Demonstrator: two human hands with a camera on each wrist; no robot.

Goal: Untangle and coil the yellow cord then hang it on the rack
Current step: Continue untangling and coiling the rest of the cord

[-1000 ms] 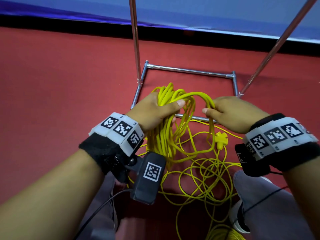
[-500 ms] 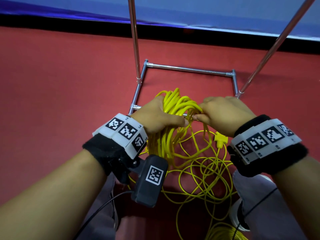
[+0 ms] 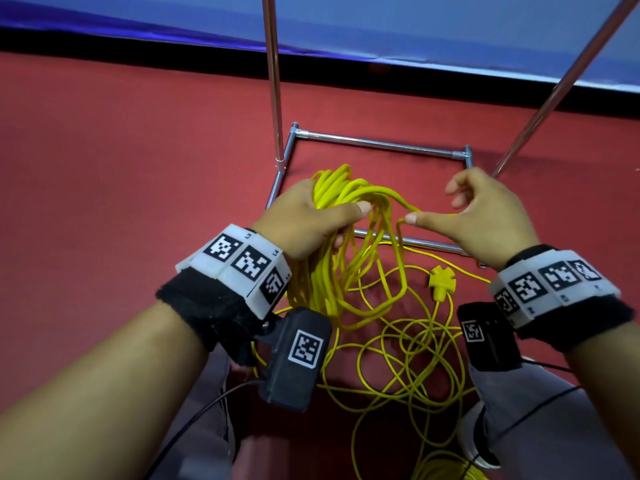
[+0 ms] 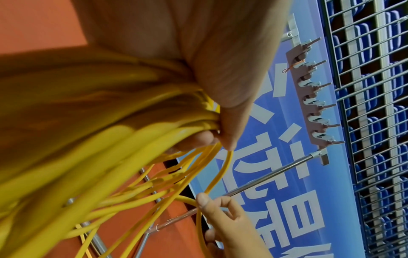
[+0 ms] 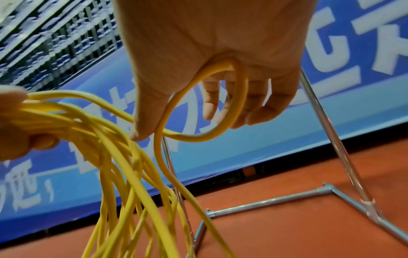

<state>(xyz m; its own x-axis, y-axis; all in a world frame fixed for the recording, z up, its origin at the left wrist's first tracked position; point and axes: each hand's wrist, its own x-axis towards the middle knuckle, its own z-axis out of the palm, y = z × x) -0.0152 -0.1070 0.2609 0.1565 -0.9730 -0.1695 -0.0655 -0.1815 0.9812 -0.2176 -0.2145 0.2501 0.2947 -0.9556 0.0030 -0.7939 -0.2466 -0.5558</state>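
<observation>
My left hand [image 3: 311, 216] grips the top of a coiled bundle of yellow cord [image 3: 329, 271], whose loops hang down from it. One strand runs right to my right hand [image 3: 478, 209]. There it lies as a loose loop [image 5: 238, 97] against the palm beside the straight thumb, and the fingers are spread and only loosely bent. More cord lies tangled on the red floor [image 3: 408, 351], with its yellow plug [image 3: 440, 280] beside it. The rack's chrome base [image 3: 377, 143] and two poles [image 3: 272, 81] stand just beyond my hands. Its row of hooks [image 4: 313, 97] shows in the left wrist view.
A blue banner wall [image 3: 381, 36] with a black base runs behind the rack, and a wire fence [image 4: 375, 122] stands above it. My grey-trousered knees [image 3: 540, 410] and a white shoe [image 3: 474, 441] are at the bottom, near the loose cord.
My right hand, which held the strand against the coil, has moved right and away and spread its fingers. A loose loop now trails from the bundle. The left hand keeps its grip.
</observation>
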